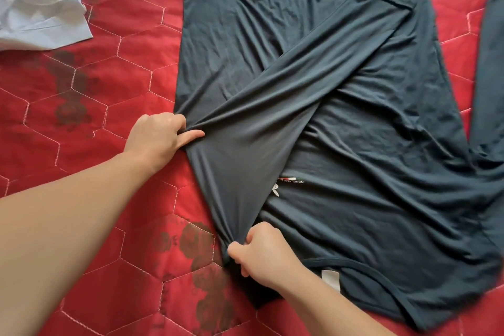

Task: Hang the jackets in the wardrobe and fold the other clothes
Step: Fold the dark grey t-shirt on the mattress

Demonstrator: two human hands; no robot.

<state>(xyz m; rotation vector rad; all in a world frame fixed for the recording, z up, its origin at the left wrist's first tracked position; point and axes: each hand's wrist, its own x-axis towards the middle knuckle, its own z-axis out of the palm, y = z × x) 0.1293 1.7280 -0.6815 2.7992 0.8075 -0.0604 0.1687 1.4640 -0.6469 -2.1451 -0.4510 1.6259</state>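
Head view: dark shirt [354,199] lies lengthwise, collar toward wearer.

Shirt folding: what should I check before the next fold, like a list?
1. Left hand grips the shirt's left edge: ok.
2. Right hand grips the fabric near the collar: ok.
3. Left sleeve lies folded across the body: ok.
4. Other sleeve folded in: not ok, it trails off to the right.
5. Fabric smooth: not ok, wrinkles all over the body.
6. White garment lies apart from the shirt on the red quilt: ok.
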